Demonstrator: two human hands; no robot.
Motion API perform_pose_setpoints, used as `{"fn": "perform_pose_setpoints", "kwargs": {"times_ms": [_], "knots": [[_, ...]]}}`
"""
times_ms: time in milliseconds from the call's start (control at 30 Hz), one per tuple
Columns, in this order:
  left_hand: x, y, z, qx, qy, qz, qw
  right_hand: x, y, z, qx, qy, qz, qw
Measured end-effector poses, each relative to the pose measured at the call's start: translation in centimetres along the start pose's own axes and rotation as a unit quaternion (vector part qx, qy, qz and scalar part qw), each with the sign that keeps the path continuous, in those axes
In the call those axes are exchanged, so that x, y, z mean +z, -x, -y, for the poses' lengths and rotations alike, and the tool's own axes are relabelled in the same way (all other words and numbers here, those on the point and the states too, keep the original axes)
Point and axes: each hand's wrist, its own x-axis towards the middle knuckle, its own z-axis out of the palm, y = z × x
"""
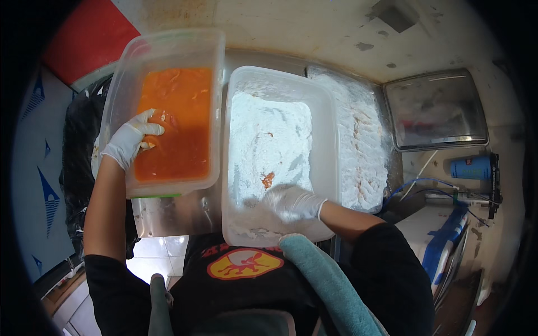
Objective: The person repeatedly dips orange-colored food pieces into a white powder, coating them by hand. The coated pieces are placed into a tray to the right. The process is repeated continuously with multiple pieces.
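My left hand (136, 136), in a white glove, reaches into the orange liquid (180, 105) at the left side of a translucent plastic tub (168, 46). Its fingertips are at pale wet pieces, and whether they grip one cannot be told. My right hand (294, 203), gloved and blurred, is low over the white powder (281, 126) in a second plastic tub (325, 105). Its fingers are hidden or smeared by blur. An orange-coated piece (268, 179) shows in the powder just above my right hand.
Right of the powder tub lies a tray of powder-coated pieces (361, 151). Beyond it are a clear-lidded container (437, 109), a blue cup (468, 166), thin cables and a white box with blue tape (441, 235). Black plastic (80, 126) hangs at the left; a wall stands behind.
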Motion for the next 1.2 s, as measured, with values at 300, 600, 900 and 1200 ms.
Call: {"fn": "perform_pose_setpoints", "kwargs": {"times_ms": [300,600,900,1200], "knots": [[-1.3,-0.8,0.2,-0.005,-0.029,0.066,0.997,-2.4,-7.5,4.0,-0.002,0.208,-0.395,0.895],[-1.9,-0.5,0.2,-0.032,-0.015,0.035,0.999,-0.8,-9.5,4.0,-0.022,0.332,-0.447,0.830],[-0.9,0.1,-0.8,-0.020,-0.035,0.073,0.997,-6.3,-12.1,0.9,-0.045,0.214,-0.375,0.901],[-0.7,0.2,-0.9,-0.015,-0.106,0.074,0.992,-12.0,-0.1,9.1,0.004,0.188,-0.228,0.955]]}}
